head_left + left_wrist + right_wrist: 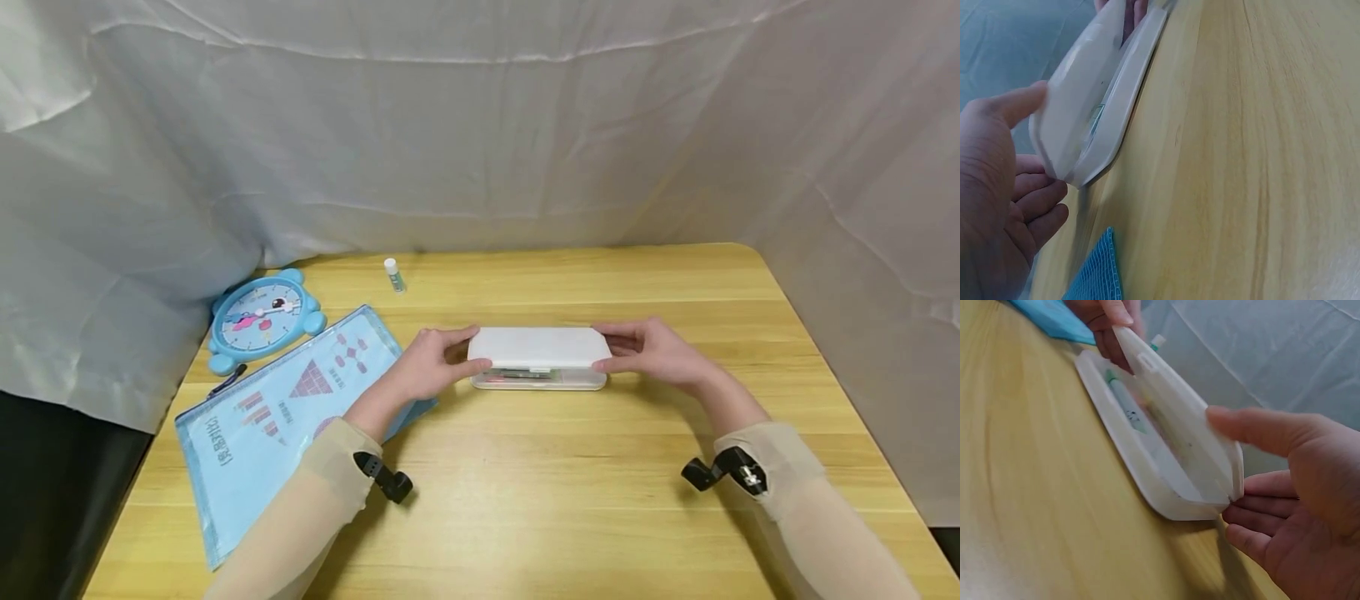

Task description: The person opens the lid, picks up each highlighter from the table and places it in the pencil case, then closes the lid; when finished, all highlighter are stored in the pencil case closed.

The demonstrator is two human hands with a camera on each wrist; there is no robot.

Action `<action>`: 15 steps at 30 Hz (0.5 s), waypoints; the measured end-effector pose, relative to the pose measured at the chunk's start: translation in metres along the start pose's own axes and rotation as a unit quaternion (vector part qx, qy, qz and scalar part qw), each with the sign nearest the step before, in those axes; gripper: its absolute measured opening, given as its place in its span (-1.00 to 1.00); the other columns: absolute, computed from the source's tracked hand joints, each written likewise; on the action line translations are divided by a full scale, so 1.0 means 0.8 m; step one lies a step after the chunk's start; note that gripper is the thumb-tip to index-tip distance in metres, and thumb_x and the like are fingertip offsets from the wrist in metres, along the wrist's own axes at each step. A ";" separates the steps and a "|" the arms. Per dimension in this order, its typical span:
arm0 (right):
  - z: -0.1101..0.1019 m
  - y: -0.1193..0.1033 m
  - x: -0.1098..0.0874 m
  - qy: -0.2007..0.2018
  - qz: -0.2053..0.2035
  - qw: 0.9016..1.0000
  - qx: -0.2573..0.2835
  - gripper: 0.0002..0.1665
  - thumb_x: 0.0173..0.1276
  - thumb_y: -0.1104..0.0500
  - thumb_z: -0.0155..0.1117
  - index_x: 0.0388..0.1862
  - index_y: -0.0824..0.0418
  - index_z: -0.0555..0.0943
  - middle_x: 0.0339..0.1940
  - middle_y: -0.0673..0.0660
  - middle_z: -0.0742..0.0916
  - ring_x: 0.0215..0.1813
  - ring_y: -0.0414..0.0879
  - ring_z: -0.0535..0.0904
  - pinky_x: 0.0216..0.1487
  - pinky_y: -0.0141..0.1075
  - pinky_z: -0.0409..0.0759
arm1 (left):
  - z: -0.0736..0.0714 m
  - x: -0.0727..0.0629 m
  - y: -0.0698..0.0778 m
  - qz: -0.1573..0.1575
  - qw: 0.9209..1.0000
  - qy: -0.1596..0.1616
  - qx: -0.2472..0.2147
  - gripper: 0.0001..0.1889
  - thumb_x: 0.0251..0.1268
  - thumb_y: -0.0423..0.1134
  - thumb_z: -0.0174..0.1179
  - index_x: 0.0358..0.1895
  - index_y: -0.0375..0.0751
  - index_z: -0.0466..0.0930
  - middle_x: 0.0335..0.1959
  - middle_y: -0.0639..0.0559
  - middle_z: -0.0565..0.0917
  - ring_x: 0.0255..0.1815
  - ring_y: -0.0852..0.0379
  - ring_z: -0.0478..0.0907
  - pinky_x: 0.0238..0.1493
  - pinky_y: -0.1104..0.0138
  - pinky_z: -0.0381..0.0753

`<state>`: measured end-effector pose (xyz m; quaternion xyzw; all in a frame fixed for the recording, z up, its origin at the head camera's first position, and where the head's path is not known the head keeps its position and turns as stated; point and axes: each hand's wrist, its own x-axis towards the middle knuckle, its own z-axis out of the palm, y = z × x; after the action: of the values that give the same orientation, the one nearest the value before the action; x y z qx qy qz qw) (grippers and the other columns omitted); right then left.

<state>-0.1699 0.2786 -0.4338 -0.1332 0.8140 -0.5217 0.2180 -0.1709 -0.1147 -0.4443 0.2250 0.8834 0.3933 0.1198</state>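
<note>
A white plastic pencil case (538, 346) lies on the wooden table with its lid partly raised. My left hand (429, 365) grips the lid's left end, thumb at the front and fingers behind. At the opposite end, my right hand (662, 357) holds the lid between its thumb and fingers. Through the gap, the right wrist view shows a pale green-and-white pen (1125, 405) inside the case. The left wrist view has the lid (1082, 81) tilted above the base, with the left thumb on its outer face. Other contents are hard to make out.
To the left lies a blue mesh zip pouch (262, 450) with printed shapes. Behind it is a blue toy clock (262, 317). A small glue stick (394, 275) stands near the table's back edge. Grey-white cloth (487, 142) hangs behind the table.
</note>
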 end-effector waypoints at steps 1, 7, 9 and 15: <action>0.001 0.001 0.000 -0.001 -0.007 1.000 -0.008 -0.03 0.27 0.10 0.66 0.53 0.46 0.42 0.51 0.38 0.51 0.52 0.25 0.43 0.44 -0.13 0.42 | 0.000 0.000 0.000 0.000 1.000 -0.003 0.003 -0.09 0.37 0.32 0.35 0.56 -0.27 0.41 0.44 -0.17 0.53 -0.50 0.19 0.40 -0.20 0.17 0.58; 0.014 0.005 -0.001 0.008 -0.048 0.997 -0.054 0.09 0.11 0.10 0.77 0.51 0.48 0.43 0.52 0.40 0.49 0.56 0.27 0.36 0.52 0.00 0.30 | 0.004 -0.003 0.003 0.006 0.999 -0.010 0.044 -0.04 0.24 0.25 0.50 0.56 -0.28 0.40 0.41 -0.21 0.56 -0.57 0.25 0.30 -0.25 0.30 0.52; 0.018 0.005 -0.002 0.014 -0.055 0.996 -0.069 0.12 0.08 0.10 0.79 0.51 0.49 0.43 0.52 0.41 0.48 0.57 0.28 0.35 0.53 0.02 0.29 | 0.005 -0.005 0.005 0.008 0.998 -0.014 0.063 -0.03 0.24 0.24 0.50 0.56 -0.29 0.39 0.43 -0.24 0.54 -0.69 0.27 0.17 -0.42 0.31 0.47; 0.024 0.001 -0.009 0.034 -0.045 0.990 -0.126 0.16 0.03 0.07 0.81 0.54 0.43 0.43 0.54 0.38 0.48 0.58 0.28 0.34 0.54 0.08 0.28 | 0.010 -0.009 0.013 0.007 0.995 -0.020 0.102 -0.03 0.25 0.24 0.50 0.56 -0.30 0.37 0.51 -0.21 0.43 -0.78 0.31 -0.07 -0.59 0.33 0.32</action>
<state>-0.1537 0.2669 -0.4401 -0.1779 0.8736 -0.4281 0.1480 -0.1583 -0.1072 -0.4419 0.2499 0.9147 0.2978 0.1108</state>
